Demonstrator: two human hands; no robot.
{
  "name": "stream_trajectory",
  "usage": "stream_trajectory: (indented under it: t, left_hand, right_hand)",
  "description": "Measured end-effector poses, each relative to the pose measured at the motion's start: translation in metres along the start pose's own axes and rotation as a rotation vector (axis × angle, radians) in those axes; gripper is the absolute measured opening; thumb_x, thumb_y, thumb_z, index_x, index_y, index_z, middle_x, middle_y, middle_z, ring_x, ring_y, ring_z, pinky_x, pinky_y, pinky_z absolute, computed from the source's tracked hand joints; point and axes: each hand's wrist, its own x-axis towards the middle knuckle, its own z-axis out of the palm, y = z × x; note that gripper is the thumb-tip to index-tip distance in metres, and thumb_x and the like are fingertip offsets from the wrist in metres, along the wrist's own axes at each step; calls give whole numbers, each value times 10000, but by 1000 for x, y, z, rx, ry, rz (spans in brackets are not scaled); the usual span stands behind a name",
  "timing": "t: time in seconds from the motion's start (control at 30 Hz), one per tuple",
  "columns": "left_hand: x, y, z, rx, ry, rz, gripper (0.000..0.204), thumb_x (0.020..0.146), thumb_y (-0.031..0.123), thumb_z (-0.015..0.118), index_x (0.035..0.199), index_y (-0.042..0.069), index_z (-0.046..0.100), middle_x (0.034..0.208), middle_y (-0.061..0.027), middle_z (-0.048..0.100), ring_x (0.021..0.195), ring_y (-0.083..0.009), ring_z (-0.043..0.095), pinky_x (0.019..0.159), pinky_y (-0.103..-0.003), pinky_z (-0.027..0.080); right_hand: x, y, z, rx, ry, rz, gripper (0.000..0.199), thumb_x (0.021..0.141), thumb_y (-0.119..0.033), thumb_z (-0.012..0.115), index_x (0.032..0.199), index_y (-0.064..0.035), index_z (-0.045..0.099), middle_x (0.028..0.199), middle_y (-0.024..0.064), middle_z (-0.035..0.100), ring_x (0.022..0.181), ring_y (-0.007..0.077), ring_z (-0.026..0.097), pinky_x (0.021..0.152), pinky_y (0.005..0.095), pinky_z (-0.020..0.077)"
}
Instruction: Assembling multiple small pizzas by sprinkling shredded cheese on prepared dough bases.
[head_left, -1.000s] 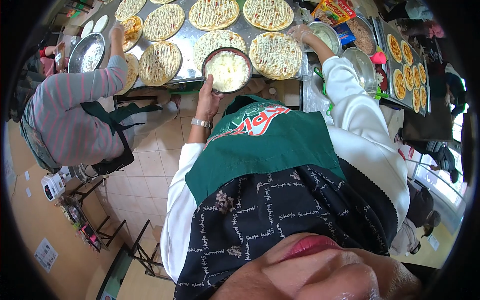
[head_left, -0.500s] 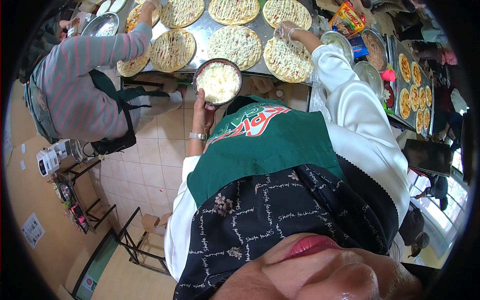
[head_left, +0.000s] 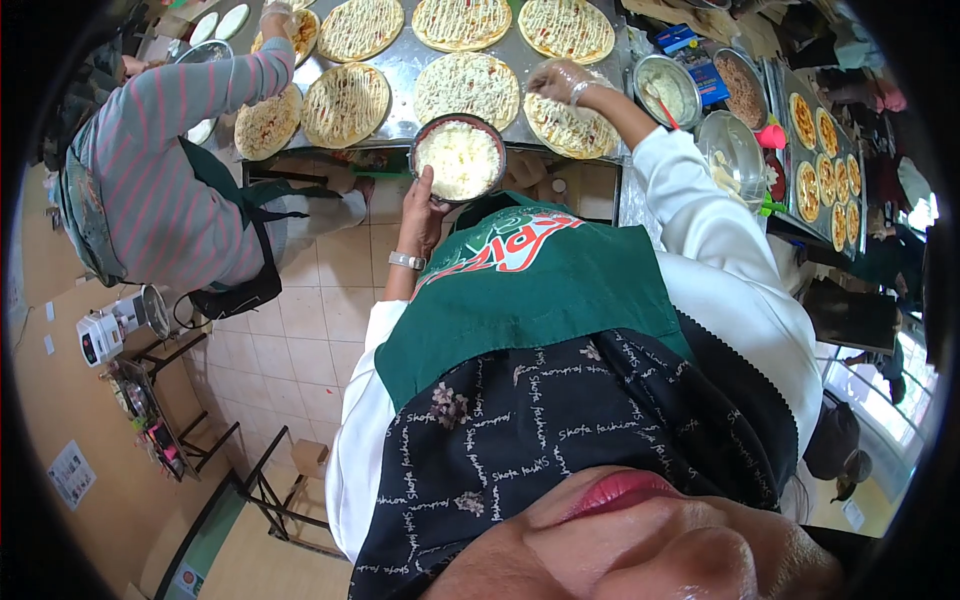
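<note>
My left hand (head_left: 424, 210) grips a dark round bowl (head_left: 459, 199) of grated white cheese (head_left: 458, 160) from below, with the thumb over the rim. The bowl is at the table's near edge. My right hand (head_left: 562, 80), in a clear plastic glove, hovers over the far-left part of a cheese-topped pizza (head_left: 572, 128). Its fingers are bunched and point down; what they hold, if anything, does not show. Left of this pizza lies another cheese-covered pizza (head_left: 467, 90). A pizza with sauce stripes (head_left: 346, 105) lies further left.
At the left a co-worker in a striped sleeve (head_left: 210, 95) reaches over a pizza (head_left: 304, 38). Right of my arm stand a bowl with a red-handled utensil (head_left: 667, 90), a blue box (head_left: 707, 80), a metal bowl (head_left: 733, 155) and a tray of small pizzas (head_left: 806, 190).
My left hand and the bowl have shifted right. My right hand has moved slightly left and nearer. The yellow-red bag at the right is gone from view.
</note>
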Motion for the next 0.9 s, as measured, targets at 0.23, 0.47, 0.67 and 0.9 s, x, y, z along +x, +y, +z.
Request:
stream_trajectory:
  t: [0.23, 0.47, 0.67, 0.9]
  left_hand:
    - [22, -17, 35, 124, -90, -155, 522, 872, 434, 543, 1178, 19, 465, 1118, -103, 574, 972, -194, 595, 820, -389, 495]
    - [40, -30, 42, 139, -89, -233, 468, 853, 469, 557, 1057, 49, 526, 788, -2, 518, 716, -115, 550, 770, -374, 516]
    - [46, -31, 47, 229, -128, -255, 623, 875, 515, 474, 1260, 29, 417, 1209, -107, 526, 1085, -220, 533, 902, -384, 448]
    - [45, -31, 37, 147, -92, -220, 483, 849, 518, 526, 1014, 63, 537, 775, 14, 521, 699, -96, 532, 737, -362, 516]
  right_hand:
    - [-36, -119, 61, -137, -44, -217, 318, 794, -279, 609, 1081, -143, 604, 1093, 139, 556, 1002, 302, 547, 873, 382, 448]
    - [-55, -133, 31, -260, -240, -133, 247, 794, -242, 559, 1004, -131, 624, 1032, 157, 569, 1015, 302, 546, 813, 429, 451]
    - [-58, -126, 41, -336, -79, -138, 238, 794, -193, 544, 1009, -115, 612, 1037, 139, 583, 1016, 306, 549, 826, 417, 458]
    - [-41, -125, 47, 10, -192, -66, 299, 753, -142, 599, 1048, -100, 583, 1066, 139, 567, 1036, 312, 536, 877, 398, 432]
